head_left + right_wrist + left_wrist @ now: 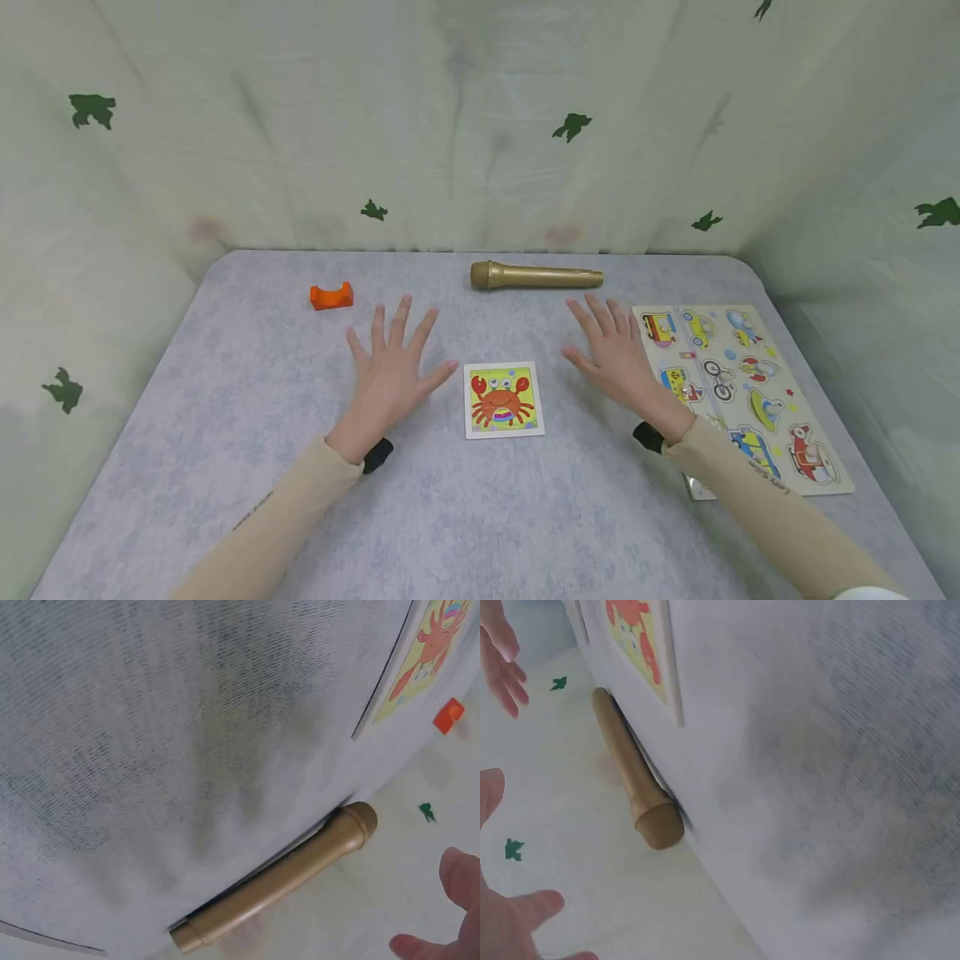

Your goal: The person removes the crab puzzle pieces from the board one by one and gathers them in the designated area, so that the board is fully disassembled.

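Observation:
Fingers spread wide, my left hand (388, 379) hovers over the table left of a square crab picture puzzle (502, 400) and holds nothing. My right hand (617, 360), also spread and holding nothing, is right of the puzzle, near the left edge of a larger picture board (750, 400). A gold microphone (536, 276) lies crosswise beyond both hands; the right fingertips come closest to it. Past the left fingertips, toward the back left, sits a small orange bracket-shaped piece (332, 297). In the left wrist view, the microphone (641, 776) shows its rounded head nearest.
The grey table (210, 467) has rounded back corners. A pale curtain (315, 125) with green leaf shapes hangs behind it and along both sides. Vehicle pictures cover the board on the right, and the right forearm passes over its lower part.

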Action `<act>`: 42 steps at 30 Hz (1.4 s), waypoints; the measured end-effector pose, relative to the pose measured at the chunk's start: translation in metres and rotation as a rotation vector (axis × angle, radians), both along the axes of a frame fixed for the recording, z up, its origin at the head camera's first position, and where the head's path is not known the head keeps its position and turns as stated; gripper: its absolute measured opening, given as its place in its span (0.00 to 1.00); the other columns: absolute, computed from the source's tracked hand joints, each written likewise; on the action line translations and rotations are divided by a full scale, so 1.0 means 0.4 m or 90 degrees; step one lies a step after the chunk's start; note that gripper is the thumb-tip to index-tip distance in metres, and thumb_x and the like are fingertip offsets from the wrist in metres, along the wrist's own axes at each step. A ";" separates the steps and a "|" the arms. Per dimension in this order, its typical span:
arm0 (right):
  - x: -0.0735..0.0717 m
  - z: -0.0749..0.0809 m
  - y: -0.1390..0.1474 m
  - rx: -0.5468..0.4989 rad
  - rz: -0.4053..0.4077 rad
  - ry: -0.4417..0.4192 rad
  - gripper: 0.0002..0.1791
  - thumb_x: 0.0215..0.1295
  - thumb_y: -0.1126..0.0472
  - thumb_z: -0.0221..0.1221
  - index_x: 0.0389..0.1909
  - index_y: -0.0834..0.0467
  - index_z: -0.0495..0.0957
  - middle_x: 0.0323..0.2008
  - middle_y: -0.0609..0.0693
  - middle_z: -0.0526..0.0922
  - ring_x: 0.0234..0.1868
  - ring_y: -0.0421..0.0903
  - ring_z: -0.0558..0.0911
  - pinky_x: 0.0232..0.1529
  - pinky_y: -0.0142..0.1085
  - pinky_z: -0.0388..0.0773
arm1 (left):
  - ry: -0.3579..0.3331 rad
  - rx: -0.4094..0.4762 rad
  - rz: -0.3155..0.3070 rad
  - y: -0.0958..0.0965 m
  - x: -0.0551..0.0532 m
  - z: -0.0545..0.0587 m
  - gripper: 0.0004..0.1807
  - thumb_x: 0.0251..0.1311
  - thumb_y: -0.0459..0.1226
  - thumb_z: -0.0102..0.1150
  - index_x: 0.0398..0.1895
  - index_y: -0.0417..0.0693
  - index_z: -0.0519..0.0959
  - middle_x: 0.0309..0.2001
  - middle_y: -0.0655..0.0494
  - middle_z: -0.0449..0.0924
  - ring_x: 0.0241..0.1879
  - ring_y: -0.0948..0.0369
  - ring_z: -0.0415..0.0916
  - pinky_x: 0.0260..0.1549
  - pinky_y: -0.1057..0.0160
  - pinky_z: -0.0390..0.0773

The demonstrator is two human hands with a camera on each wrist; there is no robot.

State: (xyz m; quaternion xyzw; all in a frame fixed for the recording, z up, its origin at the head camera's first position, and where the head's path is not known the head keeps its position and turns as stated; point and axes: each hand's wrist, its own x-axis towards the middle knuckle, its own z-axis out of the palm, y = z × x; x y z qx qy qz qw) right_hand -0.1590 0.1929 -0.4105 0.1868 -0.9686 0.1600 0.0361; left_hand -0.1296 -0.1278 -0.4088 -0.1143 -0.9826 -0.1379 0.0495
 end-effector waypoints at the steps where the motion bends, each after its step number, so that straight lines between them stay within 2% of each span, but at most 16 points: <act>1: 0.000 0.002 -0.005 -0.019 0.013 -0.006 0.39 0.69 0.48 0.55 0.75 0.55 0.50 0.73 0.61 0.50 0.72 0.64 0.47 0.66 0.61 0.42 | 0.001 0.002 -0.017 0.004 0.001 0.004 0.44 0.61 0.62 0.51 0.76 0.57 0.51 0.76 0.48 0.36 0.72 0.40 0.31 0.58 0.28 0.32; 3: 0.002 0.004 -0.017 -0.064 0.040 -0.027 0.38 0.69 0.52 0.57 0.74 0.55 0.52 0.72 0.60 0.53 0.71 0.61 0.51 0.66 0.57 0.48 | 0.002 0.020 -0.065 0.015 0.004 0.010 0.41 0.63 0.58 0.53 0.75 0.55 0.54 0.75 0.47 0.40 0.72 0.41 0.35 0.60 0.31 0.38; 5: 0.004 0.001 -0.032 -0.112 0.067 -0.057 0.37 0.68 0.55 0.58 0.74 0.56 0.54 0.71 0.59 0.57 0.70 0.59 0.56 0.66 0.54 0.53 | 0.003 0.042 -0.129 0.026 0.008 0.011 0.39 0.64 0.54 0.55 0.74 0.51 0.57 0.74 0.47 0.45 0.71 0.44 0.41 0.62 0.35 0.44; 9: 0.005 -0.013 -0.064 -0.193 0.121 -0.107 0.34 0.66 0.61 0.60 0.70 0.61 0.60 0.65 0.59 0.66 0.63 0.57 0.67 0.59 0.51 0.66 | -0.013 0.071 -0.256 0.044 0.012 -0.006 0.33 0.64 0.46 0.59 0.70 0.46 0.64 0.71 0.46 0.56 0.69 0.49 0.53 0.63 0.43 0.54; 11: 0.004 -0.021 -0.079 -0.224 0.145 -0.129 0.31 0.65 0.64 0.61 0.67 0.64 0.64 0.62 0.60 0.71 0.58 0.56 0.72 0.54 0.50 0.71 | -0.044 0.080 -0.300 0.052 0.013 -0.021 0.31 0.63 0.45 0.60 0.68 0.45 0.66 0.69 0.47 0.60 0.68 0.50 0.56 0.63 0.46 0.56; 14: 0.002 -0.034 -0.098 -0.259 0.162 -0.166 0.27 0.63 0.68 0.62 0.62 0.66 0.69 0.56 0.61 0.75 0.52 0.54 0.76 0.48 0.47 0.75 | -0.094 0.079 -0.340 0.065 0.015 -0.042 0.30 0.63 0.46 0.60 0.66 0.45 0.69 0.67 0.47 0.63 0.66 0.50 0.59 0.63 0.48 0.58; 18: 0.000 -0.048 -0.116 -0.269 0.161 -0.202 0.22 0.59 0.72 0.63 0.55 0.68 0.73 0.50 0.60 0.79 0.48 0.53 0.77 0.47 0.44 0.76 | -0.131 0.058 -0.374 0.080 0.018 -0.061 0.29 0.66 0.48 0.56 0.67 0.46 0.69 0.67 0.48 0.63 0.66 0.51 0.59 0.63 0.48 0.57; 24: 0.000 -0.070 -0.134 -0.226 0.142 -0.215 0.19 0.56 0.72 0.65 0.50 0.67 0.76 0.47 0.56 0.79 0.45 0.51 0.77 0.47 0.41 0.75 | -0.122 0.013 -0.406 0.097 0.020 -0.080 0.29 0.66 0.48 0.55 0.67 0.48 0.68 0.68 0.49 0.62 0.67 0.53 0.57 0.60 0.42 0.56; 30: 0.001 -0.081 -0.151 -0.159 0.106 -0.192 0.17 0.54 0.72 0.67 0.45 0.66 0.78 0.41 0.54 0.77 0.41 0.48 0.76 0.44 0.39 0.74 | -0.128 -0.024 -0.388 0.107 0.020 -0.088 0.28 0.66 0.51 0.55 0.68 0.55 0.69 0.70 0.52 0.60 0.68 0.54 0.55 0.60 0.39 0.55; 34: 0.002 -0.080 -0.158 -0.127 0.102 -0.177 0.16 0.53 0.72 0.67 0.44 0.66 0.79 0.39 0.54 0.76 0.38 0.47 0.75 0.42 0.39 0.74 | -0.122 -0.036 -0.387 0.110 0.018 -0.090 0.28 0.66 0.51 0.54 0.68 0.56 0.69 0.69 0.52 0.60 0.67 0.54 0.55 0.59 0.41 0.56; 42: 0.001 -0.076 -0.161 -0.116 0.101 -0.178 0.16 0.52 0.73 0.67 0.44 0.66 0.80 0.38 0.53 0.76 0.38 0.47 0.74 0.42 0.39 0.74 | -0.118 -0.042 -0.375 0.117 0.021 -0.092 0.29 0.64 0.51 0.56 0.68 0.58 0.69 0.69 0.52 0.61 0.67 0.54 0.56 0.60 0.40 0.55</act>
